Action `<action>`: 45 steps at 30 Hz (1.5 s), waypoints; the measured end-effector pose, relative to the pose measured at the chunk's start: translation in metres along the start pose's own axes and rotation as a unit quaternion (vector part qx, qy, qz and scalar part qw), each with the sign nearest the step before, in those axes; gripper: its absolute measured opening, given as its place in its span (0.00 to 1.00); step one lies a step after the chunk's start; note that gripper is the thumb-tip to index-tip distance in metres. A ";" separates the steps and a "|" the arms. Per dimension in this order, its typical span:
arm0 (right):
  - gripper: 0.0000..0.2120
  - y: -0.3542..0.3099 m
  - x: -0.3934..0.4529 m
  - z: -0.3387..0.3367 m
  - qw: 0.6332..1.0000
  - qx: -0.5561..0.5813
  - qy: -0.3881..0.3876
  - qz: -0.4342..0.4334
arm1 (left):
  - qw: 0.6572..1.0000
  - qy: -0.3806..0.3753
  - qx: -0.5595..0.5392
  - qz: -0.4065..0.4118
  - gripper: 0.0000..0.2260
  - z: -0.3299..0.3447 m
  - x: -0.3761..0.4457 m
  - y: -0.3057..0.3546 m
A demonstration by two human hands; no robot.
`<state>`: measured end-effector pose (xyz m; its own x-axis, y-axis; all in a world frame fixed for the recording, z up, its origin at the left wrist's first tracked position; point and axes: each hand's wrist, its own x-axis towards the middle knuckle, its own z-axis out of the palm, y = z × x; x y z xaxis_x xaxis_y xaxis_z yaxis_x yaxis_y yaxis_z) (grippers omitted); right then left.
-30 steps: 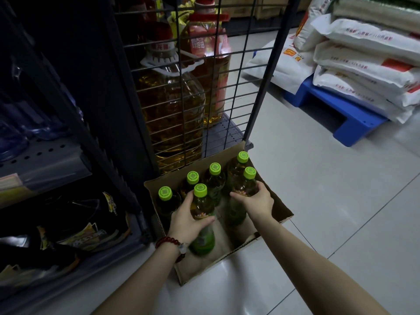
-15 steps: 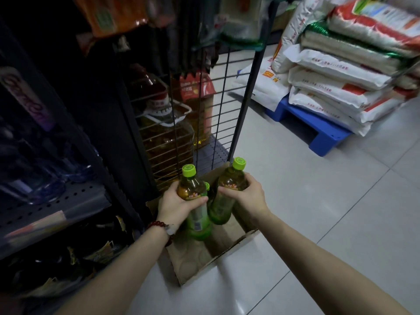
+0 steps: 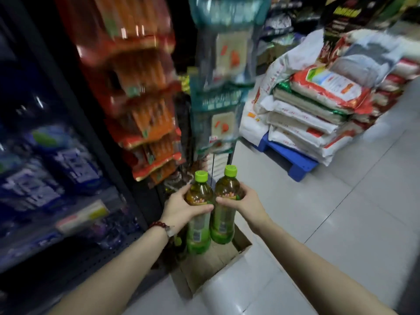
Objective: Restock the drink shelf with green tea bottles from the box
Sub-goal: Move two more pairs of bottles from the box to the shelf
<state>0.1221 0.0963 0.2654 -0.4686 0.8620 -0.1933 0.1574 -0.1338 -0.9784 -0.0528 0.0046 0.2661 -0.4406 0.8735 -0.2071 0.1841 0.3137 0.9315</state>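
While both are lifted above the box (image 3: 211, 267):
Left hand (image 3: 181, 210): its grip is wrapping one green tea bottle (image 3: 198, 214).
Right hand (image 3: 246, 204): its grip is wrapping another bottle (image 3: 225, 208) at 3 o'clock, touching.

Pale tiled floor (image 3: 341, 223): open cardboard box (image 3: 211, 264) at lower centre, blue pallet (image 3: 293, 159) with stacked sacks (image 3: 313, 110) at upper right.

To my front right, sacks of rice (image 3: 318, 105) lie stacked on a blue pallet (image 3: 293, 160) on the pale tiled floor (image 3: 341, 235); ahead of me hang blurred orange snack packets (image 3: 145, 119) and, just right of them, teal packets (image 3: 220, 87); on my left, dark shelves hold blue-labelled water bottles (image 3: 52, 169).
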 end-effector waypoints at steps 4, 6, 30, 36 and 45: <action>0.25 -0.092 -0.027 -0.012 1.000 0.020 -0.014 -0.012 | 1.000 -0.024 0.001 0.012 0.27 -0.029 -0.020 0.089; 0.28 -0.139 -0.042 -0.017 0.999 0.022 -0.019 -0.015 | 0.999 -0.027 -0.004 0.030 0.22 -0.043 -0.032 0.133; 0.12 -0.572 -0.173 0.019 0.973 -0.047 -0.079 -0.212 | 0.980 0.019 -0.040 0.192 0.25 -0.247 -0.199 0.520; 0.17 -0.628 -0.168 0.046 0.955 -0.066 -0.138 -0.253 | 0.975 0.095 -0.056 0.191 0.24 -0.284 -0.219 0.550; 0.18 -0.690 -0.175 0.108 0.914 -0.090 -0.226 -0.324 | 0.959 0.172 -0.062 0.218 0.33 -0.352 -0.270 0.577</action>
<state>0.0016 -0.0150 0.9667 -0.8195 0.4360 0.3720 -0.1590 0.4507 -0.8784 -0.1370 -0.1817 0.9648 -0.6132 0.7302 0.3013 0.3201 -0.1190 0.9399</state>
